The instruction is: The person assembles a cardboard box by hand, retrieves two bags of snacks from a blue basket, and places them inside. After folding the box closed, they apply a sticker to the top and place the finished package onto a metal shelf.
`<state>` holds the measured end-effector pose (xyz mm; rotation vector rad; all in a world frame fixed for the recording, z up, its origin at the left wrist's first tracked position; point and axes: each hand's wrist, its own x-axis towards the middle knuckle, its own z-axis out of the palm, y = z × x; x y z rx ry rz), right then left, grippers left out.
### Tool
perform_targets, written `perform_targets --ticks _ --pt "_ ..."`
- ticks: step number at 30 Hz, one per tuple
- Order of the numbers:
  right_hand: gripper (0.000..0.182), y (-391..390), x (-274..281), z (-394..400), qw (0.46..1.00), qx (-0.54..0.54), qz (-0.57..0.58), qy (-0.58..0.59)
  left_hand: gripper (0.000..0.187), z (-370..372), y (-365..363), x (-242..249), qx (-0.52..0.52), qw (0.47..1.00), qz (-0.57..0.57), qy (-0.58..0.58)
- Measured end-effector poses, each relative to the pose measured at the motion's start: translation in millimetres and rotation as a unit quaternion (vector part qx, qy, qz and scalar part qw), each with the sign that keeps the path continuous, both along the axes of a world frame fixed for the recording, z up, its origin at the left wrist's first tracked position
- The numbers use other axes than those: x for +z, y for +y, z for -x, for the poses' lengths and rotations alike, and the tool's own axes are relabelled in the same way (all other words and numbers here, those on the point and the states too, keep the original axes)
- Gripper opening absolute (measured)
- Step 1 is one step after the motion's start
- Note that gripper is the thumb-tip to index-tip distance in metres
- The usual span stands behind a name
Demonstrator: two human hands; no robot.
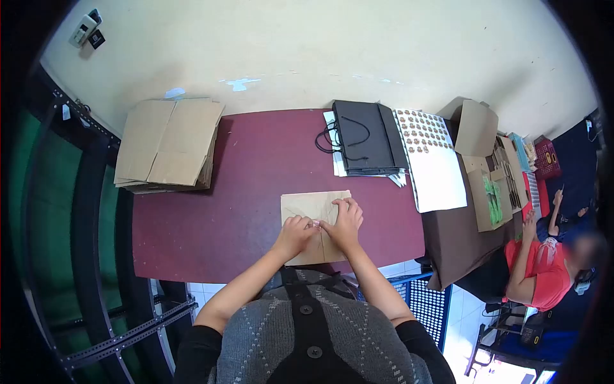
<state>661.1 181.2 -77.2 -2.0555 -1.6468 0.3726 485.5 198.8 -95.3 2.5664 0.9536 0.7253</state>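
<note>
A flat brown paper piece (315, 203) lies on the dark red table (256, 153) near its front edge. My left hand (297, 235) rests on its left part with the fingers curled together. On the right part is my right hand (345, 224), its thumb reaching toward the left hand's fingertips and its other fingers bent onto the paper. Between the two hands shows a small pinkish thing (316, 223), too small to name, touched by the fingertips of both.
Flattened cardboard boxes (163, 144) are stacked at the back left. Black bags (368, 137) with cords lie at the back right, beside a sticker sheet (438, 179). Further right stand an open carton (480, 192) and a seated person in red (540, 272).
</note>
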Motion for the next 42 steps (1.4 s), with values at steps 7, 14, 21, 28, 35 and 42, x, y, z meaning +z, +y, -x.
perform_targets --ticks 7,14,21,28,35,42 --pt "0.073 -1.3 2.4 -5.4 0.998 0.049 0.030 0.032 0.029 4.8 -1.8 -8.2 0.023 0.996 0.021 -0.087" --pt "0.073 -7.5 4.9 -9.1 0.995 0.092 -0.014 0.041 0.035 5.9 -4.7 6.9 0.178 0.977 0.065 -0.098" --pt "0.052 -30.2 -46.7 -52.3 0.868 -0.102 -0.037 0.485 0.055 49.4 -7.6 -50.8 0.259 0.867 0.293 -0.310" --pt "0.054 -63.4 -2.7 -40.4 0.864 0.012 0.011 0.503 0.080 53.9 -42.5 -15.5 0.110 0.776 0.527 -0.328" --pt "0.096 -35.7 153.9 22.0 0.787 0.232 -0.155 0.551 0.080 137.9 -60.0 158.6 0.108 0.822 0.298 -0.473" --pt "0.129 -47.6 182.0 82.2 0.770 0.497 -0.100 0.388 0.105 209.3 -159.5 244.7 0.218 0.838 0.115 -0.487"
